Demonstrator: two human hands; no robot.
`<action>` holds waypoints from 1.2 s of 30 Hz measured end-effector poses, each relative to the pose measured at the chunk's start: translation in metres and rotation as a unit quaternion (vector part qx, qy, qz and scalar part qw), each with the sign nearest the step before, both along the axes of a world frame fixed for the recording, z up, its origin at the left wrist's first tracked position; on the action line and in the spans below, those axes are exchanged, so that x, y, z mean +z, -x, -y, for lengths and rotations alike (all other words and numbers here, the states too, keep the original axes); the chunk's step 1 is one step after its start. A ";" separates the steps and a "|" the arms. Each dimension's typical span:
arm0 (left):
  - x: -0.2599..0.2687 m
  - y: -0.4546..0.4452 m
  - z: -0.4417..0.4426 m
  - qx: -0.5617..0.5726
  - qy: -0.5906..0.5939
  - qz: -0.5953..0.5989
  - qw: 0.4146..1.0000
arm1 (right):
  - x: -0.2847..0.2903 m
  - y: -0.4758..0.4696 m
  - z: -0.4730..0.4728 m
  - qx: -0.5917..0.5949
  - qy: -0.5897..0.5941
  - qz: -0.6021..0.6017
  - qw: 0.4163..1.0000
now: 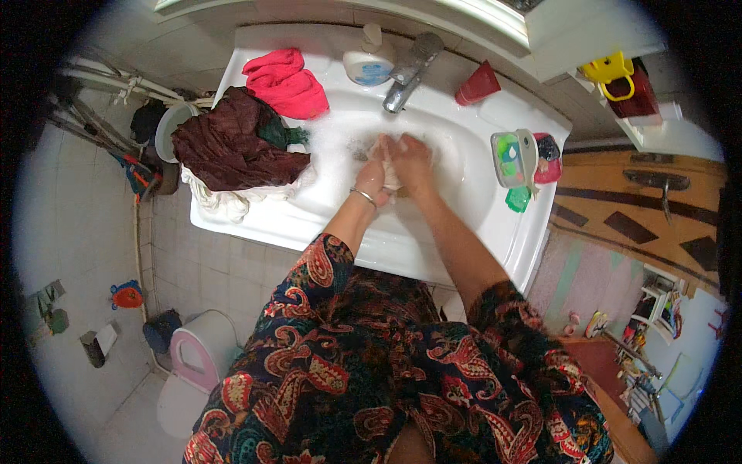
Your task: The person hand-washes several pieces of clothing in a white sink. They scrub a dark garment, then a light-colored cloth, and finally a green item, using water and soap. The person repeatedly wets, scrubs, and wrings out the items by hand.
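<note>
Both of my hands are together over the basin of a white ceramic sink point(324, 203), with a wet, pale cloth point(392, 165) between them. My left hand point(373, 177), with a bangle at its wrist, grips the cloth from the left. My right hand point(413, 162) closes on it from the right, and its fingers are slightly blurred. Suds and cloudy water lie around the hands. Beyond them the metal faucet point(406, 75) reaches over the basin. Dark brown clothing point(232, 142) lies on white fabric point(217, 200) at the sink's left, and a bright pink cloth point(287, 84) is behind it.
A pump bottle point(369, 61) stands left of the faucet, a red cup point(478, 84) right of it. Soap dishes point(513, 159) and a green scrubbing brush point(518, 199) sit on the right rim. A white bucket point(171, 133) is beyond the left edge; a toilet point(200, 359) stands lower left.
</note>
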State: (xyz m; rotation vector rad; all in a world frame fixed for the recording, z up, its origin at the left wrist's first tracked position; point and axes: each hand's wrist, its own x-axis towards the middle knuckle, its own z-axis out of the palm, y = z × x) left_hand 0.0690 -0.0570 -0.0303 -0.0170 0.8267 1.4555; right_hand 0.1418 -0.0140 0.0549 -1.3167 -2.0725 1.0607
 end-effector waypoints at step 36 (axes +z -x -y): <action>0.023 0.014 0.006 -0.103 0.277 -0.203 0.933 | -0.124 -0.055 0.027 -0.079 0.044 -0.021 0.996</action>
